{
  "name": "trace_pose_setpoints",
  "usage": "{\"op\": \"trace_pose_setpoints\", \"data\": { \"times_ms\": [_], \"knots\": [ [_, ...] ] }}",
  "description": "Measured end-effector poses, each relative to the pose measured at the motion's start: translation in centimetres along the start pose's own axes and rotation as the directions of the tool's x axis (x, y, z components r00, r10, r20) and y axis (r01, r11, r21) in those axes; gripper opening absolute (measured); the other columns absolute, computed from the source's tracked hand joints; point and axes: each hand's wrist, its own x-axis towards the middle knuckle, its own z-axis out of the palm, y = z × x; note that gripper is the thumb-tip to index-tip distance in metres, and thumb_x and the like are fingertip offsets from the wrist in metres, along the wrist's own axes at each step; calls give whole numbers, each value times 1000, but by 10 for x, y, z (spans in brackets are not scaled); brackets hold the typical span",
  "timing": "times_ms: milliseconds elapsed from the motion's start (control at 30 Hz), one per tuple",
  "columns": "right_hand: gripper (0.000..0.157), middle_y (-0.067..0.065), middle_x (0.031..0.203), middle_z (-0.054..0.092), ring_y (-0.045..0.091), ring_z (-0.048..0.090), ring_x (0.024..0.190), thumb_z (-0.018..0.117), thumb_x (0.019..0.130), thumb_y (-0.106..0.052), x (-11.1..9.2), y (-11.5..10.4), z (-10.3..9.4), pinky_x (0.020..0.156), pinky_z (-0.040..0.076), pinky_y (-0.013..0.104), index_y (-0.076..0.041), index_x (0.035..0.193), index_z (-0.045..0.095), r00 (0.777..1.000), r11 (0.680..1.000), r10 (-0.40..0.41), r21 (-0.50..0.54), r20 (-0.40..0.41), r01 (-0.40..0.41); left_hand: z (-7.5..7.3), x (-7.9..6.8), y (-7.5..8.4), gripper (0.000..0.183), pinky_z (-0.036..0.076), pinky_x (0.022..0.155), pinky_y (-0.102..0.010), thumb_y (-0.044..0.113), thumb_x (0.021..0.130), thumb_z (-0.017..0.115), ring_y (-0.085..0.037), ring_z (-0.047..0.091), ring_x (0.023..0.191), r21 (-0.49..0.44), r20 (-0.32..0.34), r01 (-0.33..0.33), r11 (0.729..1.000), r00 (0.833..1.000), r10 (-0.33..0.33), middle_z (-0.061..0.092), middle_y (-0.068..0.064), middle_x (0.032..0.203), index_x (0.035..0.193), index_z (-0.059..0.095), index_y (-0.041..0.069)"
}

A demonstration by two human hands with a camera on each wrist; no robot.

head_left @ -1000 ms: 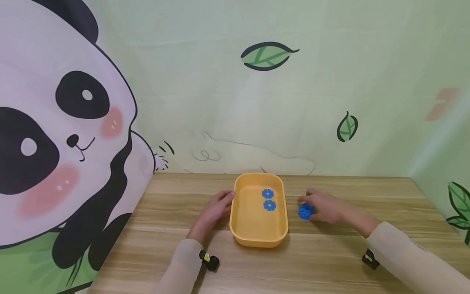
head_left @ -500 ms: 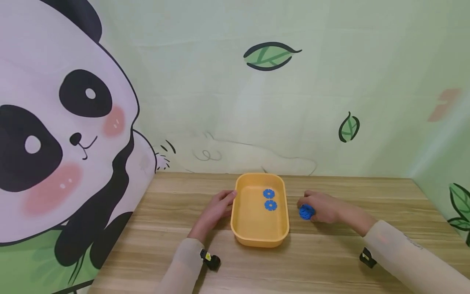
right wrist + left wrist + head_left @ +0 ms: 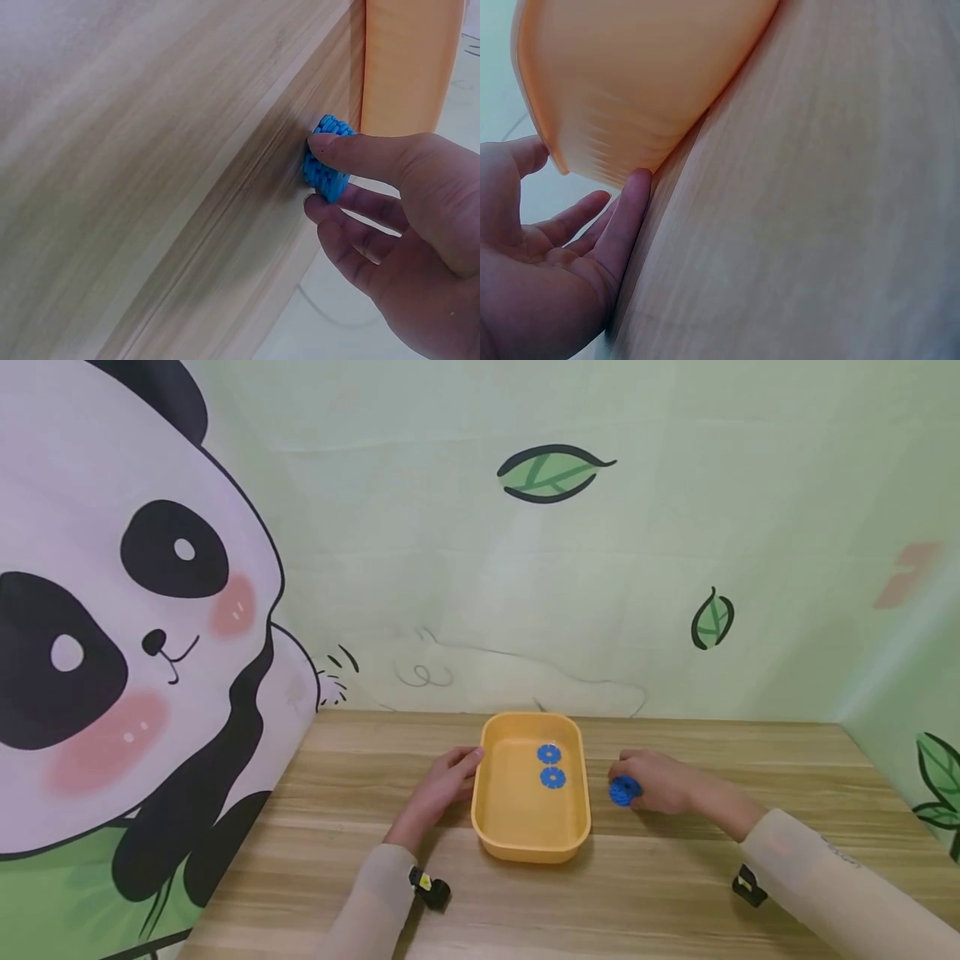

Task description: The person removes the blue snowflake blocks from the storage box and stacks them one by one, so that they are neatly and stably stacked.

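Note:
On the right of the table, my right hand [image 3: 663, 782] pinches a short stack of blue snowflake discs [image 3: 623, 792]. In the right wrist view the thumb lies on the near side of the stack [image 3: 328, 176], and the other fingers are partly hidden behind it. A yellow plastic tray [image 3: 531, 855] stands left of that hand. Two single blue discs lie in the tray, a far disc [image 3: 549, 753] and a near disc [image 3: 552, 777]. My left hand [image 3: 444, 781] rests at the tray's left side, its thumb at the rim and its fingers loosely extended by the wall [image 3: 592, 90].
The wood-grain table [image 3: 465, 910] runs back to a pale green wall cloth [image 3: 450, 552] printed with leaves and a large panda [image 3: 217, 677]. A black wrist camera [image 3: 431, 891] hangs at the left sleeve and another wrist camera [image 3: 748, 886] at the right sleeve.
The right hand's fingers have drawn in around the blue stack, which has tilted slightly. The left hand and the tray have stayed in place; the head view has shifted a little.

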Motion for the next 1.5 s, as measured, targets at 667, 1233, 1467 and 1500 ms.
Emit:
{"op": "trace_pose_setpoints", "data": {
  "times_ms": [667, 1233, 1467, 1500],
  "knots": [
    [41, 8, 110, 69, 22, 66, 97, 90, 84, -14, -1, -4, -10, 87, 60, 45, 0, 118, 72, 999, 999, 49, 17, 12, -49, 1, 2, 0, 63, 58, 104, -45, 50, 109, 56, -34, 60, 135, 0, 3, 0, 1000, 1000, 0, 55, -20, 152, 153, 51, 4],
    [36, 13, 120, 71, 34, 66, 114, 80, 97, -23, 32, -43, -67, 98, 58, 51, -1, 125, 73, 982, 997, 21, 73, -187, -8, -3, 1, 0, 63, 59, 102, -45, 48, 110, 56, -34, 56, 138, -16, -20, -16, 1000, 1000, 15, 54, -21, 152, 151, 51, 1],
    [32, 14, 118, 71, 33, 66, 111, 82, 94, -15, 66, -54, -40, 98, 57, 50, 1, 120, 75, 985, 994, -37, 93, -167, 53, -2, 0, -1, 62, 58, 103, -45, 47, 110, 56, -34, 57, 138, -4, -3, -14, 1000, 1000, 14, 55, -21, 152, 152, 51, 2],
    [31, 14, 118, 71, 33, 66, 111, 82, 93, -13, 69, -55, -36, 99, 57, 49, 2, 120, 75, 987, 993, -45, 97, -155, 60, -1, 0, -1, 62, 58, 103, -45, 48, 109, 56, -33, 57, 137, -1, -4, -9, 1000, 1000, 9, 55, -20, 152, 152, 52, 3]
  ]
}}
